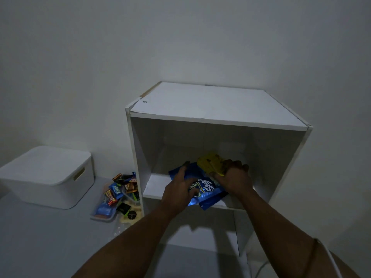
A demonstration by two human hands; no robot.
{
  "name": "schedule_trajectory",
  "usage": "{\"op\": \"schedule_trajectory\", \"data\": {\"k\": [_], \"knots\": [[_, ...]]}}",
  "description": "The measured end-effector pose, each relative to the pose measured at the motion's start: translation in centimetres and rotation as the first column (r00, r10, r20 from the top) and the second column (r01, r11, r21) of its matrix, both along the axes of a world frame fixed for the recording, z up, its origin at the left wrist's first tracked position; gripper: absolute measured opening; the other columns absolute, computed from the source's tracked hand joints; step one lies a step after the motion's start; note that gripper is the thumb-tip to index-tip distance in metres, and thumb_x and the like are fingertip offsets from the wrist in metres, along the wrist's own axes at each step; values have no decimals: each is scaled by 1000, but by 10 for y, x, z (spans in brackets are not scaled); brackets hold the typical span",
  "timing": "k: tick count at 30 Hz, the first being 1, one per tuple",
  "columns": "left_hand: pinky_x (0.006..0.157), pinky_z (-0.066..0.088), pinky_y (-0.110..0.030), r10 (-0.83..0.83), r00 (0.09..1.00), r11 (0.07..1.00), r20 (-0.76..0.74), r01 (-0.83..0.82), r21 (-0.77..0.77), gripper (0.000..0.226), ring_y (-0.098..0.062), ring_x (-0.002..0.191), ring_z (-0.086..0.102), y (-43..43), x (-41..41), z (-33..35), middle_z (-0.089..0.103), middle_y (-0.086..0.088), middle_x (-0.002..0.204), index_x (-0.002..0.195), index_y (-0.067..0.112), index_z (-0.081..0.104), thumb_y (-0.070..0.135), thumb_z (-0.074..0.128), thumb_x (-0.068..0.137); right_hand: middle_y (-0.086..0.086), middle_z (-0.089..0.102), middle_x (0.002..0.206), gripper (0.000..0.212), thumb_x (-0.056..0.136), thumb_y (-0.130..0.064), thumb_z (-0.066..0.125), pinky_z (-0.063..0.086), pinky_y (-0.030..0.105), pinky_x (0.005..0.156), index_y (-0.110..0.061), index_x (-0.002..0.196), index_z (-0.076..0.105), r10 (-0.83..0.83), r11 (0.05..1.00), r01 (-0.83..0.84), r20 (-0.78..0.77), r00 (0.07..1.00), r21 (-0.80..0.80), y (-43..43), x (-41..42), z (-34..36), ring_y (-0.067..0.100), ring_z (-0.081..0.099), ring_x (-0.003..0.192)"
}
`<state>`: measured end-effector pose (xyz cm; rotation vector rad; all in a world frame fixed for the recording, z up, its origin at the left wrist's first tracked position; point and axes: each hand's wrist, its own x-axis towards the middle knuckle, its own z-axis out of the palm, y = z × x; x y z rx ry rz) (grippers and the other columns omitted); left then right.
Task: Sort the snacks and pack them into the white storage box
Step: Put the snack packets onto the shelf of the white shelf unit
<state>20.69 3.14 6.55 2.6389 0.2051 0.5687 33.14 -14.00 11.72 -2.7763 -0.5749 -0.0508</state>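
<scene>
On the white shelf [154,183] lie a blue packet [210,194] under the left hand [178,191] and a yellow packet [208,162] in the right hand [234,177]. Left of both hands, the floor [50,237] holds a snack pile [120,195] and the white storage box [46,175].

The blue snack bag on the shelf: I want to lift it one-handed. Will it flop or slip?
Probably floppy: the blue bag is a thin, creased pouch whose corner overhangs the shelf edge. Its glossy surface looks slippery, so a light pinch may slide. It seems light, lying fairly flat under the left hand.
</scene>
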Motion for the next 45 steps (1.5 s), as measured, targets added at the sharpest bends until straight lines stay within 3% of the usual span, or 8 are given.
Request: {"op": "schedule_trajectory", "data": {"k": [3,7,11,16,23,31,38,45], "knots": [[79,52,-31,-9,1000,996,-15,10,90,34,-15,119,55,1,1,-1,30,9,158,126,38,60,42,54,92,10,57,116,103,56,-90,25,34,39,76,-17,123,53,-9,1000,9,14,1000,-4,0,4,-5,32,49,111],[83,50,-35,-126,991,981,52,116,153,34,-23,106,65,3,6,-3,67,4,125,122,29,67,35,54,92,10,57,117,103,56,-90,23,33,40,78,-18,125,53,0,1000,1,24,1000,-10,3,9,-10,33,49,112],[95,42,-39,-111,994,983,-16,112,143,38,-28,110,56,9,10,-10,62,0,129,120,32,68,49,47,92,11,58,116,99,57,-87,25,37,42,83,-18,123,53,-10,1000,10,55,998,-5,4,11,-11,35,49,113],[94,42,-34,-97,994,988,-57,103,112,67,-22,113,53,8,8,-9,61,3,126,121,36,66,82,44,76,11,57,116,100,56,-87,26,38,41,84,-18,125,53,-11,1000,9,63,998,23,2,11,-11,34,49,114],[67,41,-22,-19,997,999,69,22,-46,34,-8,94,63,2,-1,1,69,13,106,103,33,72,55,69,77,8,58,116,96,59,-87,31,36,41,83,-22,124,55,-15,998,11,79,997,56,4,13,-10,33,48,114],[79,47,-28,-7,997,991,81,18,-133,32,-21,98,65,8,-4,1,70,-1,111,110,17,72,26,75,80,6,59,117,95,61,-93,36,40,44,86,-27,125,56,6,992,-20,113,994,126,3,4,5,33,48,115],[78,49,-28,4,997,985,78,10,-173,23,-24,93,64,4,-10,7,68,-8,107,106,11,71,10,69,82,6,58,114,94,58,-94,43,52,39,81,-29,124,57,0,978,-20,94,996,208,1,-16,18,33,55,109],[74,46,-29,41,994,979,99,-20,-203,17,-25,89,62,16,-22,17,66,-9,102,98,11,68,4,67,83,12,58,118,91,65,-84,51,48,40,89,-21,129,57,-16,962,-11,98,995,273,-6,-22,30,37,48,117]]}}
